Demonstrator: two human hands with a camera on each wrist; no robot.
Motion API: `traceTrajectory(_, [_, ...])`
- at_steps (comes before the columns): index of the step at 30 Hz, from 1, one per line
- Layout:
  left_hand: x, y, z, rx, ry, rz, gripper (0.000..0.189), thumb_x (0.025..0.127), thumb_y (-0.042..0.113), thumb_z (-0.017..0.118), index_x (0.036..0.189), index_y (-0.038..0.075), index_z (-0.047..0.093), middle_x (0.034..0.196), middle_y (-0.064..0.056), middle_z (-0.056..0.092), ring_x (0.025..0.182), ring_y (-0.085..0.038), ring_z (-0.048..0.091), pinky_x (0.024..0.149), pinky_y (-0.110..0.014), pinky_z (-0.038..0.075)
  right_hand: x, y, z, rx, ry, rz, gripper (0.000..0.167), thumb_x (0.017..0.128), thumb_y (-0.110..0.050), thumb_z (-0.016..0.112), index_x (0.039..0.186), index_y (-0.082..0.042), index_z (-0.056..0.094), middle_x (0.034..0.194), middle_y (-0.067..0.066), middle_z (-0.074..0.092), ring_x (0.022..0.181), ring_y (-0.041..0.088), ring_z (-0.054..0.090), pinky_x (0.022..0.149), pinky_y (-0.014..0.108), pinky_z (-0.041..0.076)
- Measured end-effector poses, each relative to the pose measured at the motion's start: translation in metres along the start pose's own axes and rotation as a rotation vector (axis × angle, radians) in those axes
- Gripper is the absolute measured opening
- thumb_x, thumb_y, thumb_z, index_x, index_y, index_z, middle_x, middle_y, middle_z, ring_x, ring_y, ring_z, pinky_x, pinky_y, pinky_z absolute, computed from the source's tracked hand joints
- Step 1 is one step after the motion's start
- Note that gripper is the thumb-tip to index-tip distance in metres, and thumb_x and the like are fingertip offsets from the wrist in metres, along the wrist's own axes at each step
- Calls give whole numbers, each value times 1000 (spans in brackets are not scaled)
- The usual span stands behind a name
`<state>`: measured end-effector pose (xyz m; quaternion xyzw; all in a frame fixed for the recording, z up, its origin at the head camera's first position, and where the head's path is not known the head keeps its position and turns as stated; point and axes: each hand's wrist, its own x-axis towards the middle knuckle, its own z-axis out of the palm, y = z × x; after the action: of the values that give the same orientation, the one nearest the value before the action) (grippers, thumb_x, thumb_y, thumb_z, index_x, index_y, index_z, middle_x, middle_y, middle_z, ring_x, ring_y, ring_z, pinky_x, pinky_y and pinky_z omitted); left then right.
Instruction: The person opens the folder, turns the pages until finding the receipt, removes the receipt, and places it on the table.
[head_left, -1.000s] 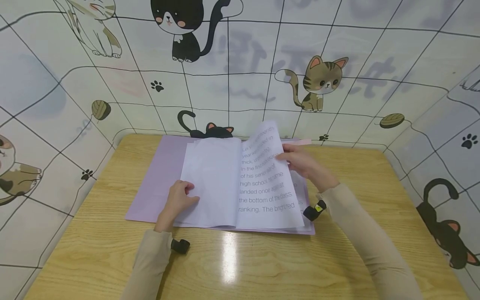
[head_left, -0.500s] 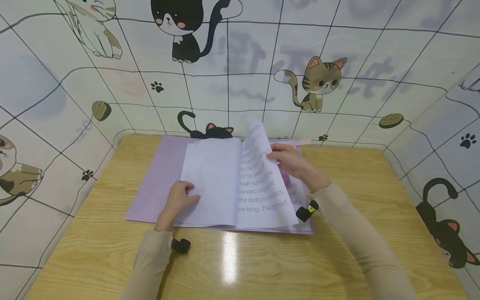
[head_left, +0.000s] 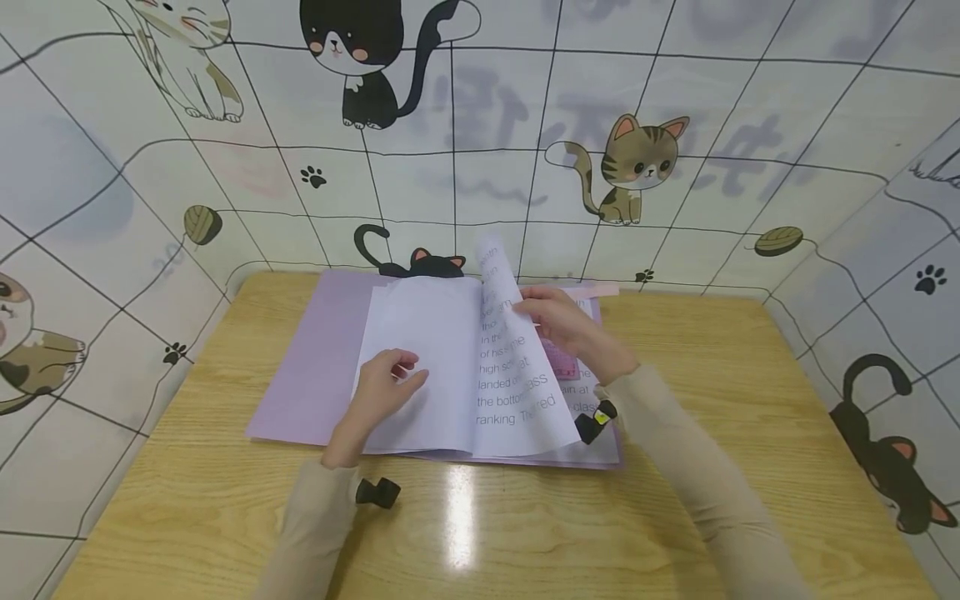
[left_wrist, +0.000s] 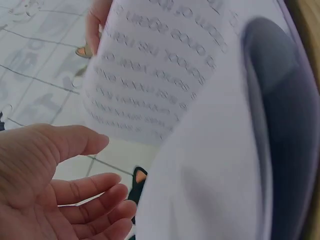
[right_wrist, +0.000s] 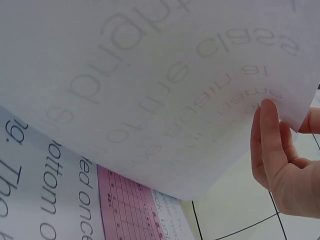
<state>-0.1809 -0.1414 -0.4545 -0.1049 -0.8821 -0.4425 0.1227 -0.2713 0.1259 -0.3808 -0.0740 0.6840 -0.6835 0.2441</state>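
An open booklet with a purple cover [head_left: 315, 367] lies on the table, its left page [head_left: 423, 367] blank white. My right hand [head_left: 558, 321] pinches the outer edge of a printed page [head_left: 517, 383], which stands lifted and curls toward the left. In the right wrist view, fingers [right_wrist: 270, 130] lie behind the raised sheet, the print showing through it reversed. Beneath it a pink card printed with a grid [head_left: 561, 362] rests on the following printed page. My left hand [head_left: 382, 387] hovers over the blank page, fingers loosely bent; the left wrist view shows nothing between thumb and fingers.
A pale pink strip [head_left: 596, 291] sticks out at the booklet's top right. The wooden table [head_left: 712, 400] ends at a wall with cat drawings [head_left: 495, 183] close behind the booklet. Each wrist wears a small black camera [head_left: 378, 492].
My right hand has moved left with the page, which curls further over and uncovers more of the pink card. My left hand has shifted right and slightly up from the left page's edge.
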Motion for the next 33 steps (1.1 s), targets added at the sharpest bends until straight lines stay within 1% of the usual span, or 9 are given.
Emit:
traceTrajectory(3, [4, 15, 3, -55, -29, 21, 24, 77, 4, 70, 96, -9, 64, 85, -19, 63, 74, -29, 59, 68, -39, 51, 3, 0, 4, 8, -1, 0, 38, 91, -4, 51, 126, 10, 46, 101, 6, 60, 86, 17, 62, 76, 31, 50])
traceTrajectory(10, [11, 51, 8, -164, -92, -20, 23, 83, 10, 68, 100, -5, 65, 86, -12, 64, 76, -21, 60, 70, -30, 52, 10, 0, 13, 2, -8, -7, 38, 92, -3, 50, 127, 10, 46, 104, 10, 59, 87, 18, 62, 75, 31, 51])
traceTrajectory(13, [12, 64, 11, -225, -95, -50, 25, 83, 12, 69, 102, -4, 63, 86, -10, 63, 76, -20, 59, 71, -28, 51, 12, -1, 17, 0, -2, -1, 37, 92, -3, 49, 126, 9, 47, 107, 11, 58, 90, 19, 61, 78, 33, 50])
traceTrajectory(16, [11, 76, 15, -268, -80, -85, 31, 82, 14, 70, 105, -4, 60, 90, -11, 62, 79, -20, 59, 72, -29, 52, 14, -2, 21, -1, 5, 4, 35, 91, -4, 50, 125, 8, 48, 108, 10, 57, 92, 20, 61, 84, 36, 49])
traceTrajectory(21, [10, 97, 16, -296, -57, -151, 48, 79, 21, 74, 113, -5, 53, 100, -15, 58, 85, -28, 59, 73, -33, 51, 17, -6, 29, -3, 13, 3, 30, 90, -4, 51, 119, 6, 51, 106, 10, 58, 93, 21, 59, 92, 42, 44])
traceTrajectory(25, [9, 105, 16, -257, -62, -177, 64, 75, 27, 76, 121, -7, 47, 107, -18, 53, 89, -31, 56, 71, -34, 50, 19, -6, 34, -7, 28, -4, 19, 90, -4, 52, 108, 2, 54, 103, 8, 58, 93, 21, 58, 94, 44, 44])
traceTrajectory(28, [9, 107, 17, -225, -61, -190, 75, 73, 29, 77, 128, -7, 39, 111, -17, 49, 91, -31, 53, 70, -33, 47, 21, -4, 37, -1, 34, -9, 13, 90, -2, 52, 103, 0, 54, 102, 8, 58, 94, 21, 58, 94, 45, 43])
traceTrajectory(30, [9, 107, 18, -219, -54, -193, 80, 72, 28, 78, 130, -7, 36, 113, -17, 47, 92, -33, 52, 70, -33, 46, 22, -4, 39, 8, 30, -10, 14, 90, -2, 52, 104, 1, 54, 103, 9, 57, 97, 23, 57, 96, 47, 42])
traceTrajectory(33, [9, 105, 21, -208, -41, -187, 80, 72, 24, 78, 130, -8, 35, 113, -16, 45, 92, -34, 52, 70, -34, 46, 23, -3, 41, 6, 21, -13, 17, 90, -2, 51, 106, 2, 54, 105, 9, 57, 100, 24, 56, 96, 47, 42])
